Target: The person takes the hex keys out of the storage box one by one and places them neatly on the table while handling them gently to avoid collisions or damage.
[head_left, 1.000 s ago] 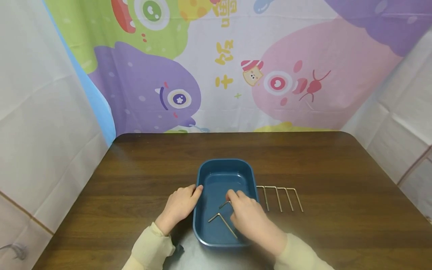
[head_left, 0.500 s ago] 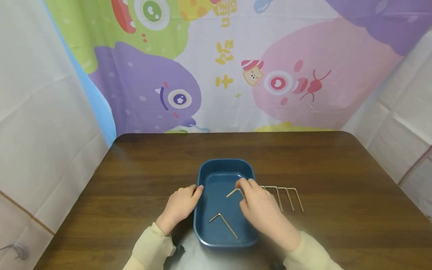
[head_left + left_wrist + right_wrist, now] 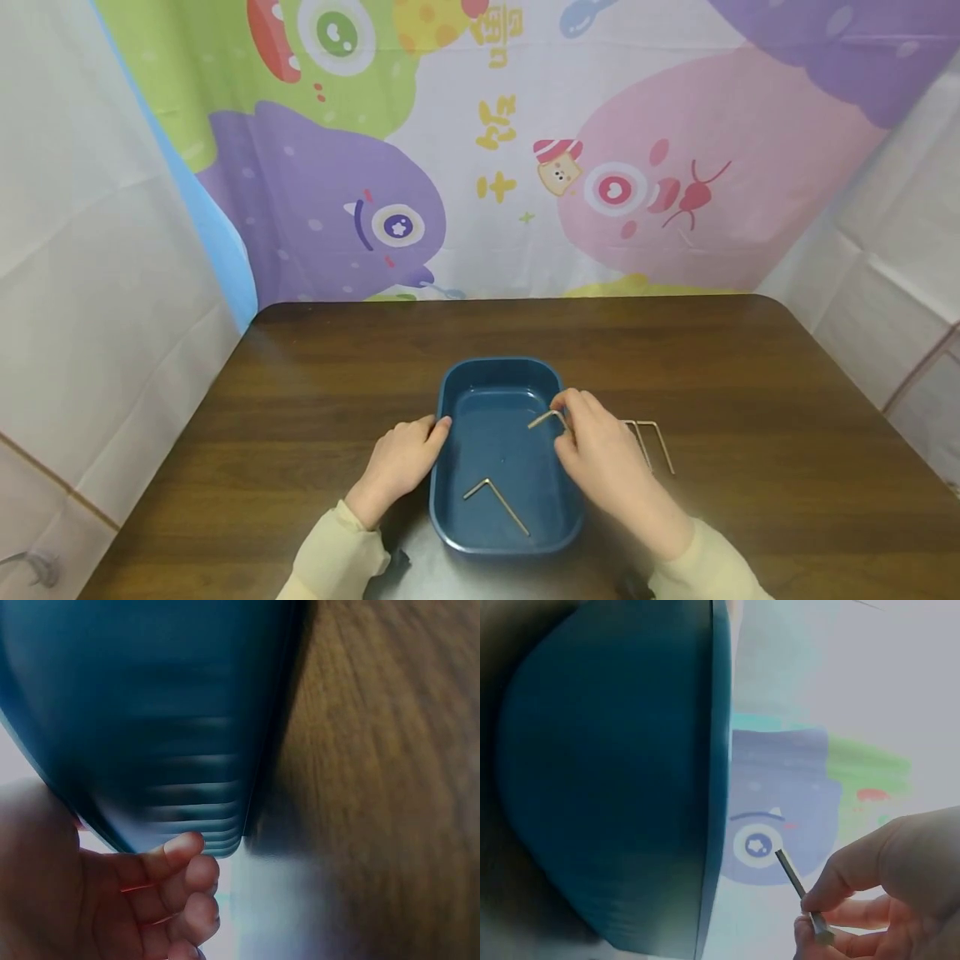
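A blue rectangular plastic bin (image 3: 498, 442) sits on the table, with my left hand (image 3: 405, 457) gripping its left side. The thumb lies over the rim, while in the left wrist view the fingers (image 3: 196, 874) curl against the ribbed outer wall. At the bin's right rim, my right hand (image 3: 606, 454) pinches an L-shaped hex key (image 3: 543, 418). The right wrist view shows that hex key (image 3: 792, 876) between thumb and fingertips, above the rim. Another hex key (image 3: 508, 507) lies on the bin floor near the front.
To the right of the bin, hex keys (image 3: 663, 446) lie side by side on the brown wooden table (image 3: 750, 375), partly hidden behind my right hand. A cartoon-printed curtain (image 3: 502, 233) hangs behind the table, with white sheets at both sides.
My right hand has risen from the middle of the bin and moved right to its rim with the hex key, covering part of the row. The left hand has stayed in place.
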`<action>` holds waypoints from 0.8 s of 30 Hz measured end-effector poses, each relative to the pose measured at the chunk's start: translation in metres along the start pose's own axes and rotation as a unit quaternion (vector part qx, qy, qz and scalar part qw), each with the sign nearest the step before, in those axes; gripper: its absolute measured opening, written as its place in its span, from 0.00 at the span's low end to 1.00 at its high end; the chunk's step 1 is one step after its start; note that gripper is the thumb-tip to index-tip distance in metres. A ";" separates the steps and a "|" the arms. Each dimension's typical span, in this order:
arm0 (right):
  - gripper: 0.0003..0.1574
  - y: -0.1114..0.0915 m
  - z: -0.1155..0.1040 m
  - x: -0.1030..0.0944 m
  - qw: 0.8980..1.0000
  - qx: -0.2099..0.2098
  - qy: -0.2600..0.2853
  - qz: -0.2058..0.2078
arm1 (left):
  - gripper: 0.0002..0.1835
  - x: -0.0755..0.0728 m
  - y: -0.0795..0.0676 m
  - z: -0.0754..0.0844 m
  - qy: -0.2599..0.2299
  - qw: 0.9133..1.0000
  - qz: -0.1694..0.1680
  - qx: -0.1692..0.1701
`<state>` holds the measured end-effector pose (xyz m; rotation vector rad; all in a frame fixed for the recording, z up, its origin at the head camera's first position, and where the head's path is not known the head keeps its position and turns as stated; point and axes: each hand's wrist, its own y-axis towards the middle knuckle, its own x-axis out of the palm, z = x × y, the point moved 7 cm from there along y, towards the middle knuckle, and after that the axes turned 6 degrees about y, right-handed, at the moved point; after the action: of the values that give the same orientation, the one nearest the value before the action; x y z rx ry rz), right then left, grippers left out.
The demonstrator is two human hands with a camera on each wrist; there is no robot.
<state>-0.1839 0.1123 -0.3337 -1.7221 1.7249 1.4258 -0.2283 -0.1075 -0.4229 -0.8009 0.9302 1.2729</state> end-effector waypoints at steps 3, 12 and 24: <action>0.18 -0.001 0.006 -0.005 1.000 0.004 0.008 0.003 | 0.20 0.001 -0.001 0.000 -0.001 1.000 -0.003 -0.002; 0.17 0.002 0.025 -0.023 0.999 0.015 0.009 0.032 | 0.21 0.000 0.001 -0.001 -0.007 1.000 -0.006 -0.004; 0.15 0.010 0.067 -0.030 0.996 0.082 -0.008 0.017 | 0.20 0.000 0.002 -0.001 -0.001 1.000 -0.010 -0.007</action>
<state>-0.2136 0.1802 -0.3363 -1.5974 1.8168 1.2702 -0.2303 -0.1081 -0.4229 -0.8177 0.9107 1.2643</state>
